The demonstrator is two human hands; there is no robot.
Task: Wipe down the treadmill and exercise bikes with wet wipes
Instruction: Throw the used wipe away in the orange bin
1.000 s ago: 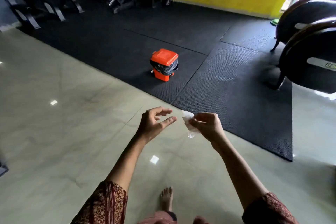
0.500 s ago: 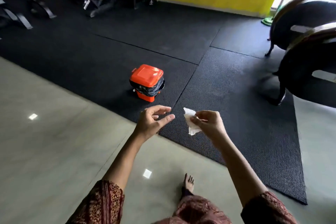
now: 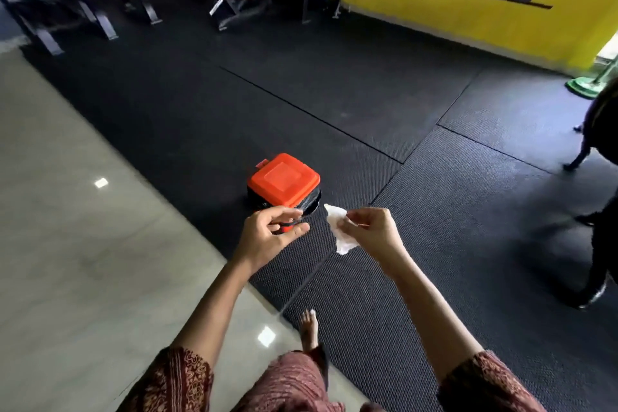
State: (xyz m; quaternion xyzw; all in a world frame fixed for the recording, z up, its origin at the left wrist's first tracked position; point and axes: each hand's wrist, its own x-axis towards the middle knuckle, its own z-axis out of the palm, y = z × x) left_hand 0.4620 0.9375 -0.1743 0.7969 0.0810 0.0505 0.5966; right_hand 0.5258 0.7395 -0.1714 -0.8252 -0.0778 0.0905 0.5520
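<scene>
A person holds a crumpled wet wipe over the gym floor, near an orange bin.

In the head view, the right hand, at the centre of the frame, pinches the white wet wipe between thumb and fingertips, and the wipe hangs down from them. The left hand, just beside it on the left, has loosely curled fingers that are apart and hold nothing. The orange bin, with its lid down and a black liner, stands on the black rubber mat, just above the left hand in the frame. A bare foot steps at the mat's edge, beside the pale tile floor.
</scene>
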